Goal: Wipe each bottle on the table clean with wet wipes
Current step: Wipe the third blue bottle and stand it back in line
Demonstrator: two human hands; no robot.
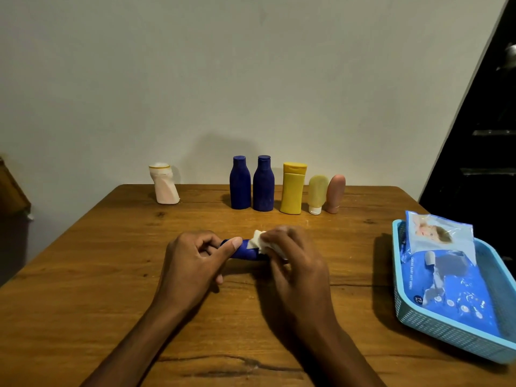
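A small blue bottle (pixel 245 249) lies sideways just above the wooden table (pixel 83 275), held between both hands. My left hand (pixel 192 261) grips its left end, thumb laid along the top. My right hand (pixel 296 263) holds a white wet wipe (pixel 261 238) wrapped round the bottle's right end, which is hidden. At the back stand two dark blue bottles (pixel 240 183) (pixel 263 184), a yellow bottle (pixel 292 188), a pale yellow tube (pixel 317 194) and a pink tube (pixel 336 193). A white bottle (pixel 165 184) stands apart at the back left.
A light blue plastic basket (pixel 446 335) at the table's right edge holds a blue pack of wet wipes (pixel 449 277). A dark door is at the far right, a brown object beyond the table's left side.
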